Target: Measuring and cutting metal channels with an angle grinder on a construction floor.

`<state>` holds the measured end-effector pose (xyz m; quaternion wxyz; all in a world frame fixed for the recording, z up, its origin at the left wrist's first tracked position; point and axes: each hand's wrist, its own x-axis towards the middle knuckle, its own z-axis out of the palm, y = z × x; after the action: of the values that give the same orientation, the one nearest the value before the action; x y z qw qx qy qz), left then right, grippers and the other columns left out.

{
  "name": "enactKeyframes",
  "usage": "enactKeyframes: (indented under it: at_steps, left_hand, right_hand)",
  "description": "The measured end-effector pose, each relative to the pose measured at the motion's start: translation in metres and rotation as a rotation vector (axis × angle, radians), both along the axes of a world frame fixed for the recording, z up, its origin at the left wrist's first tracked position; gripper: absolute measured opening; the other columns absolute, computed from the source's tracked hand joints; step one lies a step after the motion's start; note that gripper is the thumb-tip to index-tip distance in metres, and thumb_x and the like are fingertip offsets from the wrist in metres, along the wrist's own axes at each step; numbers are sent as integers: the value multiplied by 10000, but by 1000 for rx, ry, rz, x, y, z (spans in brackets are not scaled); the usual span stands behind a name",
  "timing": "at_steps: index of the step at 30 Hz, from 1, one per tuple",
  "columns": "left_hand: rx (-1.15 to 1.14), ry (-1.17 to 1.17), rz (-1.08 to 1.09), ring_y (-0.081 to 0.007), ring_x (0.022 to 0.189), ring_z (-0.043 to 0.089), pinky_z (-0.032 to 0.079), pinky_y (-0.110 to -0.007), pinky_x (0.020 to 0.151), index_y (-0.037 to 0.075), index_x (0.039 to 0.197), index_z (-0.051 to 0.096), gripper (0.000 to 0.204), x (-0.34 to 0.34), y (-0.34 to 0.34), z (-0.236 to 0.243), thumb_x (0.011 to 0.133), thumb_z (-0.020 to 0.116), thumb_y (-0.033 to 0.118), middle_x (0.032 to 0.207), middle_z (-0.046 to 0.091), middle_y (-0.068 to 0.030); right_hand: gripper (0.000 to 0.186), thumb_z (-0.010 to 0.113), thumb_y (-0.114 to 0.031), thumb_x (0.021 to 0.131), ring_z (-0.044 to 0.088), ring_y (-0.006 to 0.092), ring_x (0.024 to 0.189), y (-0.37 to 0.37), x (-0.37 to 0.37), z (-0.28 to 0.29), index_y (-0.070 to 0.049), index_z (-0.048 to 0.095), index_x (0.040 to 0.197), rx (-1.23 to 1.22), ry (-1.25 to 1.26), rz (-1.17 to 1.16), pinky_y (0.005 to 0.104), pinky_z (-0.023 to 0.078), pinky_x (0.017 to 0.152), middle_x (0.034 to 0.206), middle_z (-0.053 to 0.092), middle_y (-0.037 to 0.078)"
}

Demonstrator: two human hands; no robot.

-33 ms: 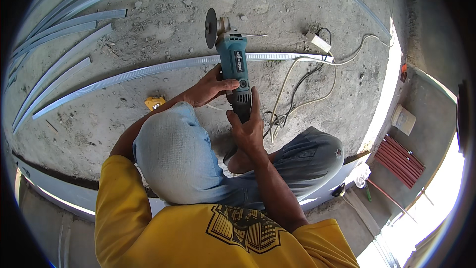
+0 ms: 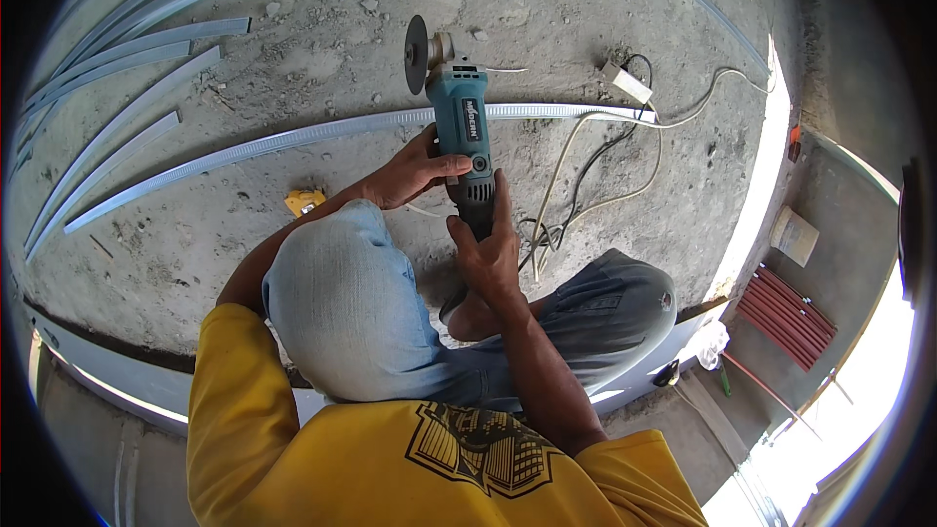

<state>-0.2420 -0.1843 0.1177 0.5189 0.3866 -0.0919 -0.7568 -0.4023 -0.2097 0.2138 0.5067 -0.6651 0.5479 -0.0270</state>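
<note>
I hold a teal and black angle grinder (image 2: 459,117) upright in front of me, its dark cutting disc (image 2: 415,54) at the top end. My left hand (image 2: 420,168) wraps round the body's left side, thumb across the front near a round button. My right hand (image 2: 488,249) grips the black lower handle. Behind the grinder a long galvanized channel (image 2: 312,136) lies across the dusty concrete floor. A yellow tape measure (image 2: 305,202) lies left of my left hand, beside my bent knee.
More metal strips (image 2: 146,93) lie at the left. Tangled cables (image 2: 625,190) and a white power strip (image 2: 625,80) lie right of the grinder. A pale bucket (image 2: 794,234), a bundle of red pipes (image 2: 786,317) and a white bag (image 2: 705,342) sit beyond a floor edge at the right.
</note>
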Motion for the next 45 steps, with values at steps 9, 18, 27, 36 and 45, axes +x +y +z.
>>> enactKeyframes:
  at_steps: [9,18,27,36,45]
  left_hand:
    - [85,-806,-382,-265,1011,586,477,-388,856,53,1196,552,469,13,41,-14,810,714,263,1075,614,-121]
    - [-141,-1845,-192,-315,1178,465,375,-448,989,66,1211,536,548,63,50,-89,709,726,175,1225,507,-119]
    - [-92,-1784,-326,-303,1175,483,376,-450,996,61,1181,574,478,63,50,-118,736,715,165,1209,535,-108]
    - [-81,-1726,-309,-308,1183,488,383,-439,1006,69,1166,581,408,61,52,-119,780,694,138,1205,534,-108]
    - [-102,-1706,-308,-336,1161,499,400,-448,987,61,1161,589,407,66,52,-119,772,689,130,1215,542,-132]
  right_hand:
    - [815,641,-164,808,637,390,1025,8,-23,0,-48,201,1483,82,-13,-31,414,499,865,1122,613,300]
    - [803,644,-137,790,622,342,1053,18,-18,-3,-14,231,1469,111,63,0,383,480,890,1177,592,276]
    - [822,643,-181,788,634,378,1034,18,-23,-23,-50,217,1478,89,57,9,414,483,893,1157,606,280]
    - [814,649,-156,783,624,334,1055,17,-21,-29,-48,233,1475,124,115,31,394,472,914,1189,597,246]
    - [824,647,-175,778,626,366,1054,16,-22,-32,-75,226,1479,111,119,42,406,476,914,1189,594,262]
